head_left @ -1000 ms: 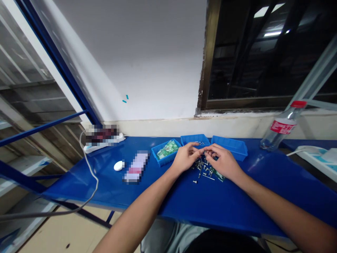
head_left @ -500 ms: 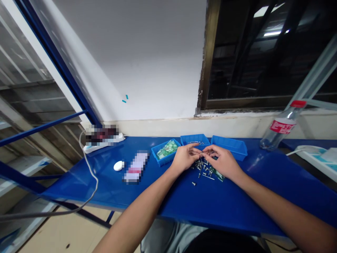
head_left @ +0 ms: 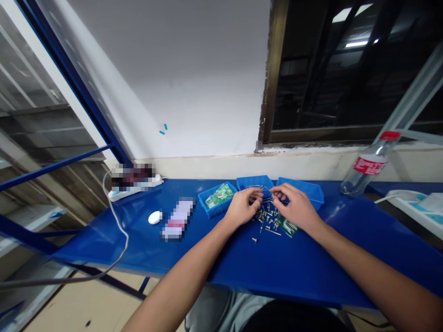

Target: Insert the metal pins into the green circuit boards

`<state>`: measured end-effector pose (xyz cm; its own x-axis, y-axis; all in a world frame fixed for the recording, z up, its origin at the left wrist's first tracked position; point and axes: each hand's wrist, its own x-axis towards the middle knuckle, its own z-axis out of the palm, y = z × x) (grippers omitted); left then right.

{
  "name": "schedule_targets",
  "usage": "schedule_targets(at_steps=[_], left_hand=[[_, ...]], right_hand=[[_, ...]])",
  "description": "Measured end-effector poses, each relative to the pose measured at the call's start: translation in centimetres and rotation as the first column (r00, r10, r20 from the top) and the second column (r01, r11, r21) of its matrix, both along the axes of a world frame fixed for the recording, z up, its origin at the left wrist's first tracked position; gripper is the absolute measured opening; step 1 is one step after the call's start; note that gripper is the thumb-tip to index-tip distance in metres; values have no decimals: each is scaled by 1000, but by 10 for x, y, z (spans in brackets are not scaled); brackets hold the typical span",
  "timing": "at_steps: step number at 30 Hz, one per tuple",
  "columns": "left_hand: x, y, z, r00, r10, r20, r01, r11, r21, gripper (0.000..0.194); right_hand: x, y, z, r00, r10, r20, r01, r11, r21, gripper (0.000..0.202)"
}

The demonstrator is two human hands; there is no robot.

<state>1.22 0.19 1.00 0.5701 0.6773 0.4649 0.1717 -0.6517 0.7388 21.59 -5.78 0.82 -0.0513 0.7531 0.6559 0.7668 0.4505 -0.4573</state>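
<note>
My left hand (head_left: 243, 204) hovers over the left side of a pile of metal screws and pins (head_left: 266, 214). Its fingers are bent, with a gap between thumb and forefinger and nothing seen in it. Facing it from the right, my right hand (head_left: 296, 206) has thumb and fingers apart, also with no visible object between them. Under its palm lies a green circuit board (head_left: 288, 227) at the pile's right edge. One screw (head_left: 255, 240) and a thin pin (head_left: 273, 231) lie nearer me. My hands partly cover the pile.
Behind the hands stand a blue bin of green boards (head_left: 218, 196), a blue bin with metal pins (head_left: 254, 181) and another blue bin (head_left: 311, 191). A plastic bottle (head_left: 368, 166) is at right. A white oval object (head_left: 155, 217) and a blurred-out phone-shaped item (head_left: 178, 219) lie left.
My hands have drawn apart from where their fingertips met over the pile. Thumbs and forefingers have spread, and more of the screws and the green board shows.
</note>
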Motion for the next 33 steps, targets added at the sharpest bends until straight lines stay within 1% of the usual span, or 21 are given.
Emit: schedule_targets(at_steps=[2,4,6,9,14,17,20,23,27,33], left_hand=[[-2,-1,1,992,4,-126,10,993,114,26],[-2,-3,0,975,7,-223,41,977,207,26],[-2,-3,-2,960,8,-278,68,963,262,29],[-2,-3,-5,952,17,-305,77,953,293,32],[-1,0,-7,951,22,-308,78,948,308,30],[-1,0,-6,951,-21,-308,122,942,313,32],[-1,-2,-3,944,-71,-322,182,927,329,29],[-2,-3,0,935,-58,-349,183,923,338,26],[-3,-1,0,927,-63,-369,191,927,322,16],[-2,0,-1,933,-66,-354,184,933,311,13]], right_hand=[[10,4,0,996,-76,47,74,996,49,17],[21,9,-3,981,-160,111,152,985,78,15],[32,14,-7,956,-216,197,206,976,74,16],[43,20,-15,932,-267,245,263,964,50,15],[47,25,-23,949,-192,251,209,977,-43,18],[47,25,-23,945,-189,266,203,979,-27,18],[44,23,-20,944,-200,264,208,978,-2,17],[41,20,-16,952,-188,240,189,982,18,17],[35,15,-12,962,-165,217,161,986,36,17],[24,9,-6,979,-117,165,109,992,56,16]])
